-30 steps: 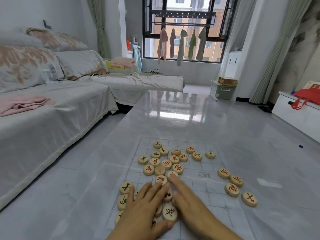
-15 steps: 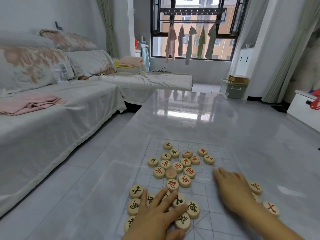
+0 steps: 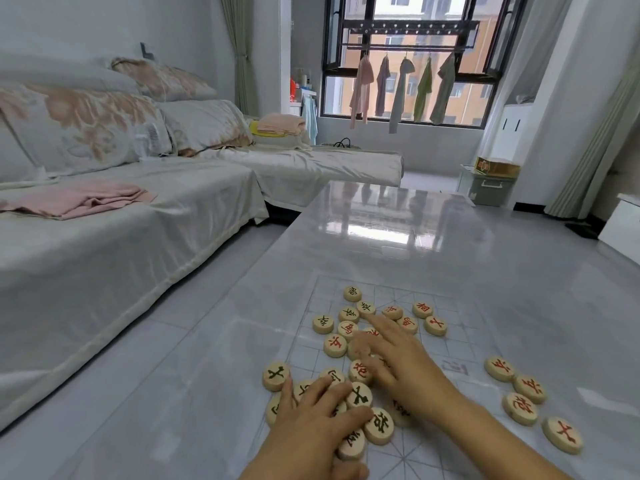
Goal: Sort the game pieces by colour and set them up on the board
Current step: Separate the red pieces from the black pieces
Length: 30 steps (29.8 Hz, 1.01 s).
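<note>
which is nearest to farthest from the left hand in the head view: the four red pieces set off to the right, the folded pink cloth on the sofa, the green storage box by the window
From the left hand:
1. Round wooden pieces with red characters, on the table to the right.
2. Folded pink cloth, on the sofa at left.
3. Green storage box, on the floor at far right, near the window.

My table [image 3: 398, 216] is glossy, pale grey and long, running away from me toward the window. A thin, clear board [image 3: 446, 327] printed with grid lines lies flat on it near my edge. Four round wooden pieces with red characters [image 3: 519, 407] sit straight on the tabletop just off the board's right side, in a loose line. The far half of the table is bare.
</note>
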Each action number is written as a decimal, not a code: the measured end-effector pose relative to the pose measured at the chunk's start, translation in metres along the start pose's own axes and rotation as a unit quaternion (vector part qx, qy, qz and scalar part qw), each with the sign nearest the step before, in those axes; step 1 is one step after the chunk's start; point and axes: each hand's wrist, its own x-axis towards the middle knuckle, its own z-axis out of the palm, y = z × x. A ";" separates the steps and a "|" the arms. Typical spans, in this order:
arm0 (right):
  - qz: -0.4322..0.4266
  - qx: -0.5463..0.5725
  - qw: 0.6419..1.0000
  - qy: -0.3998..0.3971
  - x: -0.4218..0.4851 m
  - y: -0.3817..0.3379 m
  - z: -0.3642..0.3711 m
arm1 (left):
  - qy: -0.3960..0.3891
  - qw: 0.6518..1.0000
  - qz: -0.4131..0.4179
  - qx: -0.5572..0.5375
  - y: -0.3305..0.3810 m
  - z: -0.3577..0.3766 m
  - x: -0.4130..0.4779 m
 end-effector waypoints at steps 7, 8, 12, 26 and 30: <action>-0.115 -0.047 0.985 -0.117 0.052 0.015 0.024 | 0.066 0.997 -0.016 0.040 0.000 0.014 0.013; -0.106 -0.039 0.989 -0.099 0.045 0.025 0.024 | 0.075 0.996 -0.024 0.038 -0.001 0.014 0.014; -0.045 -0.030 0.996 -0.069 0.022 0.069 0.011 | 0.124 0.989 -0.062 0.053 -0.004 0.023 0.016; -0.035 -0.048 0.998 -0.032 0.074 0.037 0.013 | 0.062 0.992 -0.086 0.070 0.009 0.024 0.025; -0.046 -0.103 0.992 0.060 0.051 0.049 0.024 | 0.072 0.993 -0.083 0.053 0.006 0.023 0.025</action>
